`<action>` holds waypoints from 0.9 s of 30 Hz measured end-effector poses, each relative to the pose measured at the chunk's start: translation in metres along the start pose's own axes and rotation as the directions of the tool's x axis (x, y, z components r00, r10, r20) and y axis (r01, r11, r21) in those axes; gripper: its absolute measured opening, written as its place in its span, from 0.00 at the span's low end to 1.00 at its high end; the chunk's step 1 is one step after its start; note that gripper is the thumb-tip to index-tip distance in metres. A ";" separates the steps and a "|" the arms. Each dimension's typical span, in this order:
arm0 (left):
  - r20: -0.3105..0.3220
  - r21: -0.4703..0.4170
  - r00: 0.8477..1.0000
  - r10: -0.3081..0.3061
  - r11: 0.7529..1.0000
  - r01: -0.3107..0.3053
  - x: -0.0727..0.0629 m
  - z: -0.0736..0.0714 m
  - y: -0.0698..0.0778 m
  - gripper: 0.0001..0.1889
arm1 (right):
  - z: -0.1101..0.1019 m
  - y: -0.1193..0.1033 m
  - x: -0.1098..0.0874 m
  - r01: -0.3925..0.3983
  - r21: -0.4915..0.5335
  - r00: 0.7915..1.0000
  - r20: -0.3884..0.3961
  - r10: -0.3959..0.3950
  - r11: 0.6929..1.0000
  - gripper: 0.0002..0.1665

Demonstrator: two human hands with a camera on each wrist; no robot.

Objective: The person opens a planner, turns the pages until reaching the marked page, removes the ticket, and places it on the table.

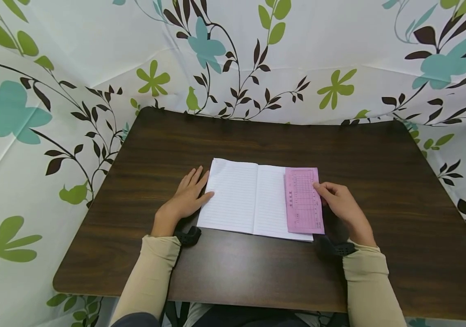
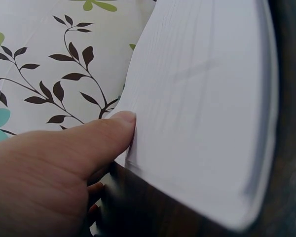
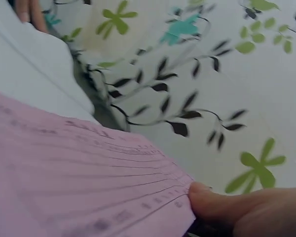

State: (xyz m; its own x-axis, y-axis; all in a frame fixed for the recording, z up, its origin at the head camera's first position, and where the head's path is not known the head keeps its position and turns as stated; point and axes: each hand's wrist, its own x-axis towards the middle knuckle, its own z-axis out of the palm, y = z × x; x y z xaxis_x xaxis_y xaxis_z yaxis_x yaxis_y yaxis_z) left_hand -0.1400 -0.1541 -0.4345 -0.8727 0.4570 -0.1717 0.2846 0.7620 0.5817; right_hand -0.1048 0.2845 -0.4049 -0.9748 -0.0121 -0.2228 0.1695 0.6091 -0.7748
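An open lined notebook [image 1: 233,195] lies on the table, its white pages facing up. Over its right page is a pink printed form [image 1: 304,200], covered with a ruled grid. My right hand [image 1: 341,202] pinches the form's right edge between thumb and fingers; the right wrist view shows the thumb on top of the pink paper [image 3: 103,173]. At the notebook's left edge rests my left hand [image 1: 185,195], fingers extended on the table. Its thumb touches the page edge, as the left wrist view also shows beside the white page [image 2: 197,98].
The dark wooden table [image 1: 257,272] has rounded corners. A white curtain [image 1: 106,41] with leaf and flower prints hangs behind it and along its sides. Black bands with small devices sit on both wrists, close to the notebook's lower corners.
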 end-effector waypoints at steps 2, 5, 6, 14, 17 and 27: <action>0.005 0.007 1.000 -0.005 1.000 0.005 0.000 0.001 -0.001 0.40 | -0.007 0.004 -0.001 -0.009 0.002 1.000 0.005 0.008 1.000 0.29; 0.007 0.010 1.000 -0.010 1.000 0.010 0.002 0.002 -0.003 0.40 | -0.017 0.010 -0.003 -0.017 0.005 1.000 0.003 0.017 1.000 0.30; 0.007 0.013 1.000 -0.012 1.000 0.012 0.002 0.002 -0.003 0.40 | -0.020 0.011 -0.004 -0.018 0.001 1.000 -0.003 0.018 1.000 0.30; 0.006 0.010 1.000 -0.008 1.000 0.008 0.001 0.002 -0.003 0.39 | -0.046 0.028 -0.011 -0.064 0.009 0.997 -0.046 0.064 0.998 0.32; 0.000 -0.011 1.000 0.003 1.000 -0.003 0.001 0.001 -0.002 0.40 | -0.053 0.036 -0.012 -0.098 0.007 0.994 -0.058 0.098 0.995 0.33; 0.012 0.020 1.000 -0.021 1.000 0.021 0.005 0.003 -0.005 0.39 | -0.060 0.044 -0.016 -0.188 -0.081 0.979 -0.092 0.180 0.979 0.40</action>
State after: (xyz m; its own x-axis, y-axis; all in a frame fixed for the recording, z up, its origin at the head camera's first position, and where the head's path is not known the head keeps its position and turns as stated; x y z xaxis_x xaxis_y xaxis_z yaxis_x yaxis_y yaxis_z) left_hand -0.1442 -0.1542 -0.4408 -0.8738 0.4464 -0.1930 0.2745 0.7803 0.5620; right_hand -0.0900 0.3588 -0.4001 -0.9375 0.1710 -0.3031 0.3371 0.6625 -0.6689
